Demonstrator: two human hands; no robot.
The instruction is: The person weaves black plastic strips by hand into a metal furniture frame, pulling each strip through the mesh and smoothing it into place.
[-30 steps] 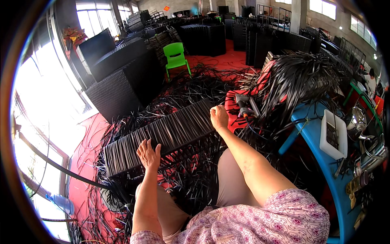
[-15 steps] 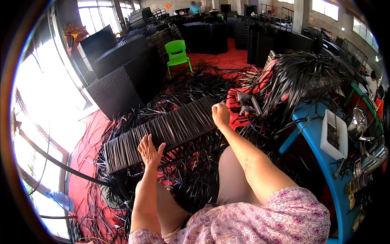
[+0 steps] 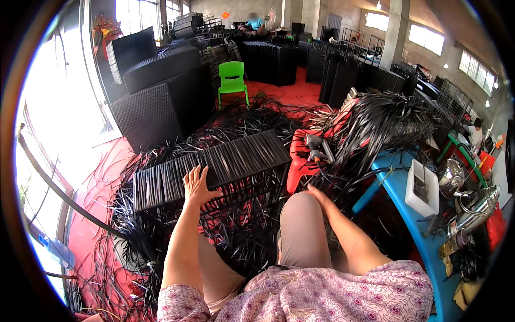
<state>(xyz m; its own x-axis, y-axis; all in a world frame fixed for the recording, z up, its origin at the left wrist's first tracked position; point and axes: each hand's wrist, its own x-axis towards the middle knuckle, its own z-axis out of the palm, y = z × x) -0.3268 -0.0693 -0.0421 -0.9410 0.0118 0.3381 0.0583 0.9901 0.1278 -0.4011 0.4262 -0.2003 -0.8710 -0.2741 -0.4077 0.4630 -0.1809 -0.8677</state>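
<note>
A long frame [image 3: 241,159] closely wrapped with black flat strips lies across in front of my knees, its open side showing bars and hanging strips. My left hand [image 3: 197,186] is open at its near edge, fingers spread over the strips and thumb pointing right. My right hand [image 3: 319,196] is low beside my right knee, near loose black strips; its fingers are partly hidden, and I cannot make out anything in them. Just beyond it, a grey air tool [image 3: 315,148] with a hose lies on a red plastic stool [image 3: 296,173].
A big heap of black strips [image 3: 386,121] rises at the right, and more cover the red floor [image 3: 88,231]. A blue table [image 3: 410,231] holds a white tray [image 3: 421,188] and metal kettles [image 3: 475,209]. A green chair [image 3: 232,80] and stacked black woven panels [image 3: 155,110] stand farther off.
My right hand has left the frame's right end and dropped back beside my right knee. My left hand stays at the near edge, fingers spread. The head view has shifted slightly.
</note>
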